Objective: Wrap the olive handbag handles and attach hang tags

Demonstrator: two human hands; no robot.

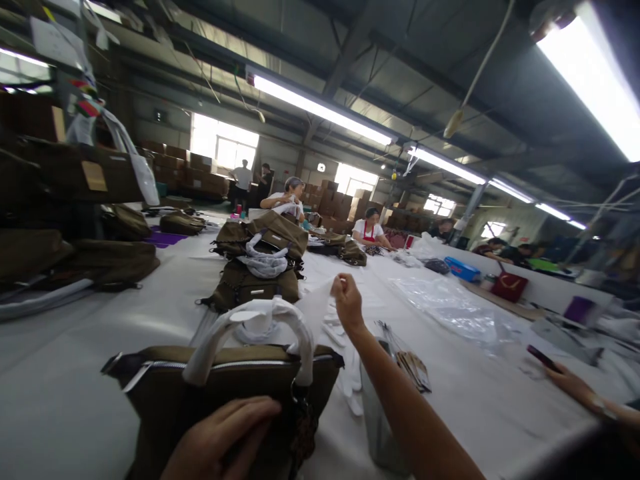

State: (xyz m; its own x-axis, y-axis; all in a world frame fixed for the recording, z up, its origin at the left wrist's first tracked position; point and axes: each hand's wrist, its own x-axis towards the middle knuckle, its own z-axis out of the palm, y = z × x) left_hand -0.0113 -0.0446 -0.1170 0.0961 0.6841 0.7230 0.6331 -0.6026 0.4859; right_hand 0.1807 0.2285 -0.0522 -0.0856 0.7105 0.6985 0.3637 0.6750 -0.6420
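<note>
An olive-green handbag (230,380) with a silver zipper stands upright in front of me, its handles wrapped in white padding (285,317). My left hand (225,433) is at the bag's front, fingers and thumb drawn together; whatever they may hold is too small to tell. A dark charm (304,427) hangs from a ring at the right handle base. Beyond the bag, my right hand (347,303) is raised and closed, pinching the edge of a thin translucent white sheet (317,307). Under that hand, white strips (350,377) lie on the table.
By my right forearm stands a grey container (375,407), with a bundle of tags (414,370) beside it. More olive bags (260,267) are piled ahead. Clear plastic (450,303) lies to the right, near another person's hand (567,380) holding a phone. Bags hang at left.
</note>
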